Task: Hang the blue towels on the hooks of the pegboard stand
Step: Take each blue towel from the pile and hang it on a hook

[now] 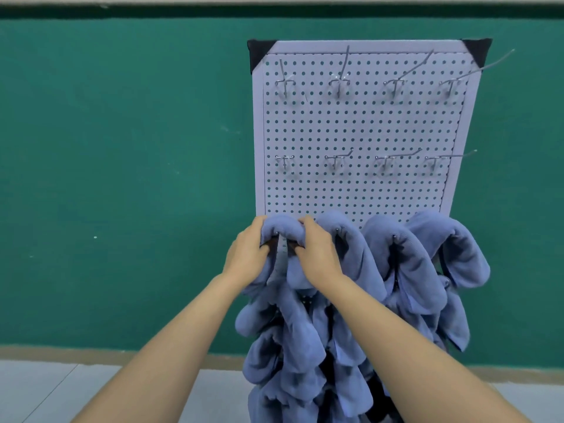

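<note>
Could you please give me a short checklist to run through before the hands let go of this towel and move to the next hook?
1. Both hands on the towel: left hand and right hand grip the leftmost towel in its row. Ok.
2. Towel draped over its hook: a metal tip pokes out at the fold, but how far it is seated is hidden. Cannot tell.
3. Neighbouring towels in that row hanging: ok.
4. Free hooks for more towels: middle row hooks and top row hooks on the pegboard are bare. Ok.
5. More towels to hang: none in view. Cannot tell.
</note>
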Tool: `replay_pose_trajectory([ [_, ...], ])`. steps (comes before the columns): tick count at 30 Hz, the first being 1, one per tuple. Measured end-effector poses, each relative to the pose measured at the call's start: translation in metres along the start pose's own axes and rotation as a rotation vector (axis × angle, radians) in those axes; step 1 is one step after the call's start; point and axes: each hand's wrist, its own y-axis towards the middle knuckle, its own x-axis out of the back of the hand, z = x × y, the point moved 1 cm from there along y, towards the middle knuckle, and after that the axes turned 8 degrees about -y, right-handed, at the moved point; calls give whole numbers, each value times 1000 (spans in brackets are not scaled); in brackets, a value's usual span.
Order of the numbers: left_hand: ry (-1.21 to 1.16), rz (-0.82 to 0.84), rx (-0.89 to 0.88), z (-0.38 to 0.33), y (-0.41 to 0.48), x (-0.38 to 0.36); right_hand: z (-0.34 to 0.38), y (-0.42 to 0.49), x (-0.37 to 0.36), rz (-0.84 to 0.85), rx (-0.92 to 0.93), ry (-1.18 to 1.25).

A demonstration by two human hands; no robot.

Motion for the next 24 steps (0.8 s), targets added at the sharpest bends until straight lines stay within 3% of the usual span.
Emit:
replay_pose_trajectory([
  [2,-1,56,39,-2,-5,-5,-1,-3,0,57,-39,4],
  [5,-25,99,92,-3,-18,-9,-1,-20,2,111,63,-81],
  [15,56,-23,276,-3,-113,0,-34,-132,41,310,-48,-87],
  [24,-17,224,386,-2,-229,-93,-137,-259,38,575,-302,-171],
])
